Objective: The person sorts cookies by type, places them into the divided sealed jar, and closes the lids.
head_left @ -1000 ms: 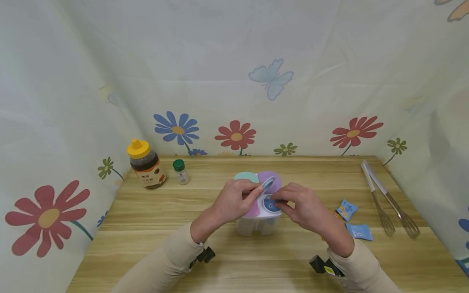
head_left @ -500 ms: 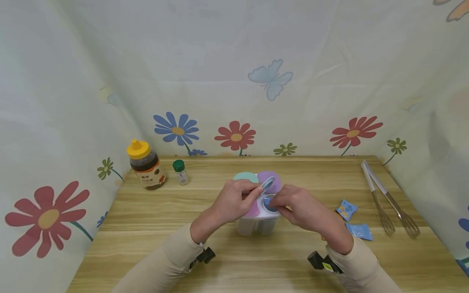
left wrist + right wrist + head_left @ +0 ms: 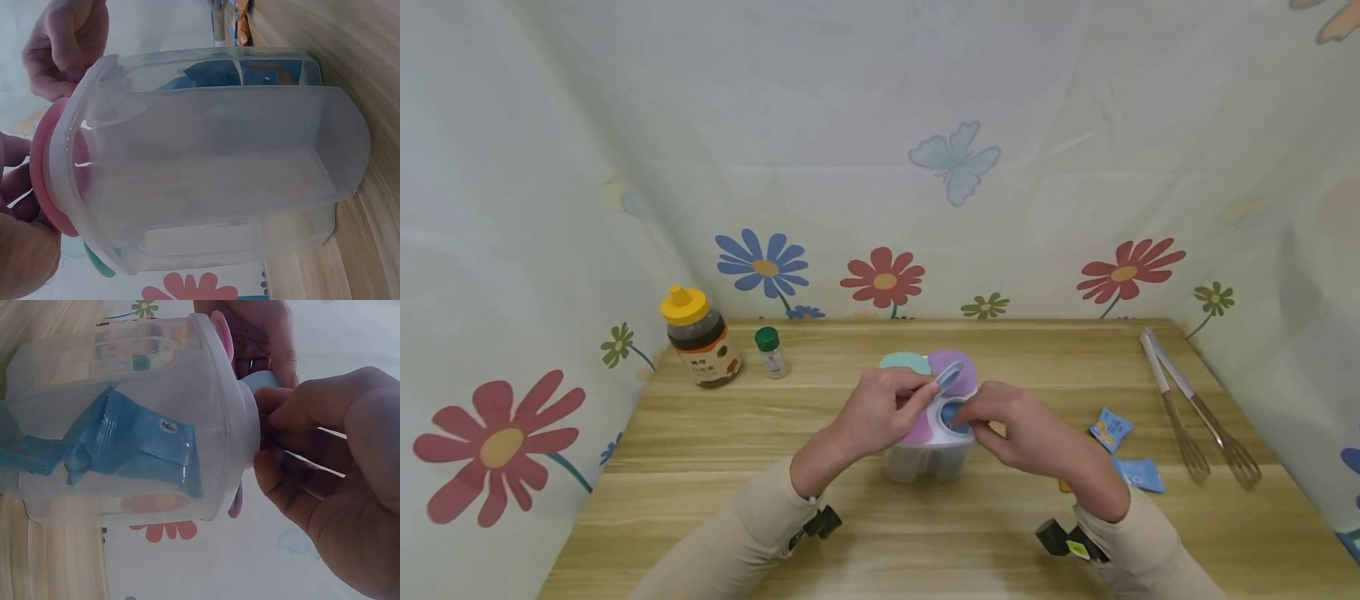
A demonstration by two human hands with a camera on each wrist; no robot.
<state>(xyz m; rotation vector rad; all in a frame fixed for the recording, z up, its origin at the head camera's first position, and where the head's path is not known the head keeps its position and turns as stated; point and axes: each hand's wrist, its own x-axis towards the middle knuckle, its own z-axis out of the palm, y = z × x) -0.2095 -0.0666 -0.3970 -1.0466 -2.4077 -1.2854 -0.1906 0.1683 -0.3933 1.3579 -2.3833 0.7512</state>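
Observation:
A clear plastic storage box point(image 3: 925, 463) with several compartments and pastel flip lids stands upright on the table. My left hand point(image 3: 880, 408) pinches the light blue lid point(image 3: 950, 377) and holds it raised. My right hand point(image 3: 1018, 425) is over the round opening point(image 3: 953, 415) beneath that lid, fingertips right at its rim and partly hidden. Inside that compartment, blue snack packets point(image 3: 147, 447) lie stacked, the top one below the rim in the right wrist view. The pink lid point(image 3: 53, 169), green lid point(image 3: 905, 362) and purple lid point(image 3: 958, 367) are down.
Two blue packets, one nearer point(image 3: 1139, 475) and one farther point(image 3: 1110, 429), lie right of my right hand. An orange packet point(image 3: 1064, 486) is partly hidden under my wrist. Metal tongs point(image 3: 1195, 408) lie at right; a yellow-capped jar point(image 3: 700, 342) and green-capped shaker point(image 3: 771, 353) stand at left.
The blue packet at the opening has gone down into the compartment, with my right fingers following it to the rim. My left hand keeps the light blue lid raised.

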